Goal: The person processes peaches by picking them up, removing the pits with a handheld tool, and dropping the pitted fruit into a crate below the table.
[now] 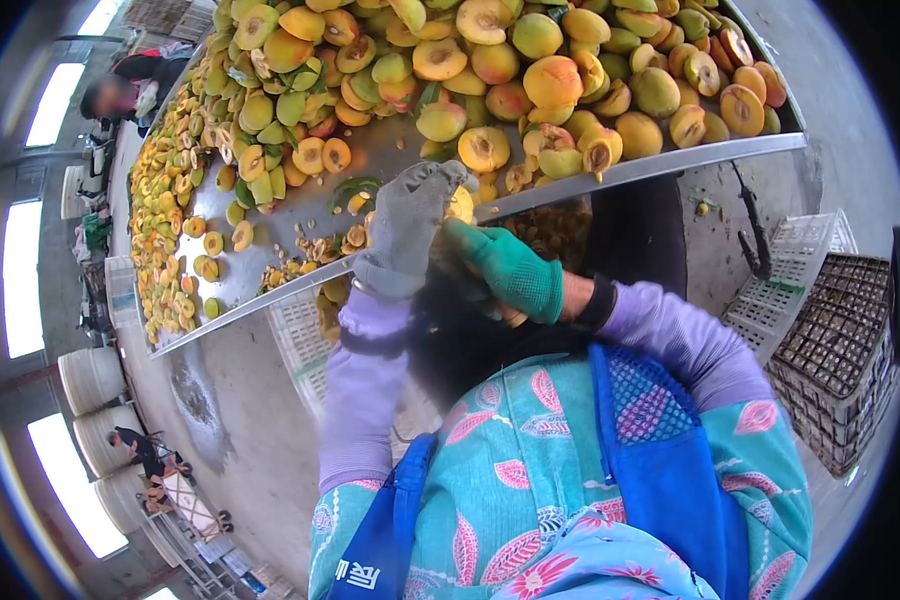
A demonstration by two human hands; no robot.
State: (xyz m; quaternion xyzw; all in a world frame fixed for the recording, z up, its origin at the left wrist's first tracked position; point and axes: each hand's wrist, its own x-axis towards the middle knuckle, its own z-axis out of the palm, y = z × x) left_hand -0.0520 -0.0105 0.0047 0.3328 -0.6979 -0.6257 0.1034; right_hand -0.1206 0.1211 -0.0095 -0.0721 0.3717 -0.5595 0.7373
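My left hand (pixel 407 230), in a grey glove, is closed around a yellow peach piece (pixel 460 206) at the near edge of the metal table (pixel 380 148). My right hand (pixel 515 272), in a green knit glove, is closed right beside it, its thumb near the fruit. Whatever lies inside the right fist is mostly hidden; a small tan bit shows below it. Just beyond the hands lie a halved peach (pixel 484 149) with a brown hollow and a green leaf (pixel 355 190).
Whole and halved peaches (pixel 555 82) are heaped across the tabletop, inside a raised metal rim (pixel 660 160). White crates (pixel 295 335) stand under the table, and more crates (pixel 835 330) are stacked at right. Farther left are white tubs (pixel 90 380) and other people (pixel 140 450).
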